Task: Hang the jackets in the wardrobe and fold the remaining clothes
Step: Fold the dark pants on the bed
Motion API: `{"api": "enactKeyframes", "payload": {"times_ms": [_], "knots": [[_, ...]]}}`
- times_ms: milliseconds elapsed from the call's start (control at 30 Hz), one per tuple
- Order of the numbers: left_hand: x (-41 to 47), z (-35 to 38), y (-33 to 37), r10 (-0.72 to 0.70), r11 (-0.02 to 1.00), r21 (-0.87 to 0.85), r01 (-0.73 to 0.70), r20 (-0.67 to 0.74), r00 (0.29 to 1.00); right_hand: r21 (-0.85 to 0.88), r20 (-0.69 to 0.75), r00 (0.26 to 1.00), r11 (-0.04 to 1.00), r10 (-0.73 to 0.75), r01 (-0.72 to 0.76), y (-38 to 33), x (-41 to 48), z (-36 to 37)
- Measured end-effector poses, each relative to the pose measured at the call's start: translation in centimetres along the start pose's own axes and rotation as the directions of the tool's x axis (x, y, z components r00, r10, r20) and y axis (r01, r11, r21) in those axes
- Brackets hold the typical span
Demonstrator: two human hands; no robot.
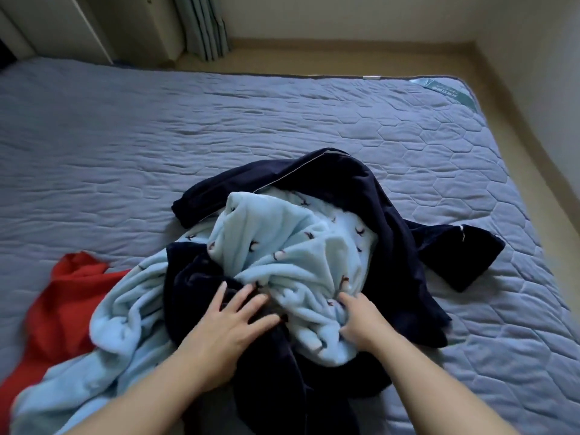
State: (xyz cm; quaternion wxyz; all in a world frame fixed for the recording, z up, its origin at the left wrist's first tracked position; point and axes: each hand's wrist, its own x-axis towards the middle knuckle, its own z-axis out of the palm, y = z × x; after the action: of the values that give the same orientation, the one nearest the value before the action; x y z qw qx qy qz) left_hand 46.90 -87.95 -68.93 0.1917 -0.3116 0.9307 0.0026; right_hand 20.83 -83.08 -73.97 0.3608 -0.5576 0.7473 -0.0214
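On the quilted mattress (125,136) filling most of the frame, a tangled heap lies at lower centre: a navy garment (392,215), perhaps a jacket, wound around a light blue fleece garment (282,240), with a red garment (62,309) at lower left. Our left hand (232,318) presses spread, straight fingers on the navy cloth, while our right hand (361,321) clutches a bunch of the fleece. We judge we are sorting the heap, so next we must draw the fleece free without dragging the navy folds.

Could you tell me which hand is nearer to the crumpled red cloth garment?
Left. The left hand presses the dark navy garment, right of the red cloth garment; the right hand grips the light blue fleece, farther right.
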Motion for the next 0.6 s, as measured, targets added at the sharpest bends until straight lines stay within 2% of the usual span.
{"api": "enactKeyframes", "payload": {"times_ms": [33, 67, 100, 133, 167, 200, 267, 367, 433, 500, 600], "knots": [[-0.8, 0.1, -0.2, -0.213, 0.975, -0.066, 0.211, -0.020, 0.977, 0.000, -0.055, 0.998, 1.000, 0.000, 0.000, 0.5, -0.7, 0.3], [-1.6, 0.6, -0.2, -0.397, 0.900, -0.183, 0.396, 0.034, 0.917, 0.011, -0.081, 0.997, 1.000, 0.010, -0.009, 0.8, -1.5, 0.4], [-2.1, 1.1, 0.3, -0.512, 0.784, -0.331, 0.525, 0.133, 0.849, 0.021, -0.087, 0.996, 1.000, 0.021, -0.019, 1.0, -2.2, 0.3], [-2.1, 1.4, 1.1, -0.551, 0.646, -0.483, 0.590, 0.239, 0.799, 0.023, -0.076, 0.997, 0.999, 0.027, -0.026, 0.9, -2.7, 0.0], [-1.7, 1.4, 2.0, -0.539, 0.536, -0.597, 0.597, 0.302, 0.786, 0.007, -0.061, 0.998, 1.000, 0.023, -0.022, 0.8, -3.1, -0.5], [-1.1, 1.0, 3.1, -0.523, 0.468, -0.673, 0.572, 0.311, 0.793, -0.032, -0.040, 0.999, 0.999, 0.021, -0.022, 0.7, -3.4, -1.3], [0.5, -0.7, 5.1, -0.511, 0.423, -0.759, 0.495, 0.251, 0.822, -0.163, -0.025, 1.000, 0.987, 0.012, -0.016, 0.8, -4.0, -3.8], [2.6, -4.6, 7.9, -0.465, 0.391, -0.835, 0.388, 0.185, 0.866, -0.314, -0.080, 0.996, 0.948, 0.034, -0.058, 2.2, -5.6, -8.7], [3.2, -7.3, 9.8, -0.425, 0.376, -0.861, 0.343, 0.169, 0.889, -0.272, -0.130, 0.988, 0.955, 0.082, -0.115, 3.1, -7.5, -11.7], [2.9, -9.5, 11.4, -0.381, 0.362, -0.876, 0.320, 0.175, 0.908, -0.142, -0.141, 0.982, 0.979, 0.129, -0.149, 3.3, -9.6, -13.7], [1.0, -11.9, 12.4, -0.329, 0.398, -0.853, 0.338, 0.211, 0.921, 0.092, -0.042, 0.987, 0.985, 0.153, -0.148, 2.2, -13.3, -14.8]]}}
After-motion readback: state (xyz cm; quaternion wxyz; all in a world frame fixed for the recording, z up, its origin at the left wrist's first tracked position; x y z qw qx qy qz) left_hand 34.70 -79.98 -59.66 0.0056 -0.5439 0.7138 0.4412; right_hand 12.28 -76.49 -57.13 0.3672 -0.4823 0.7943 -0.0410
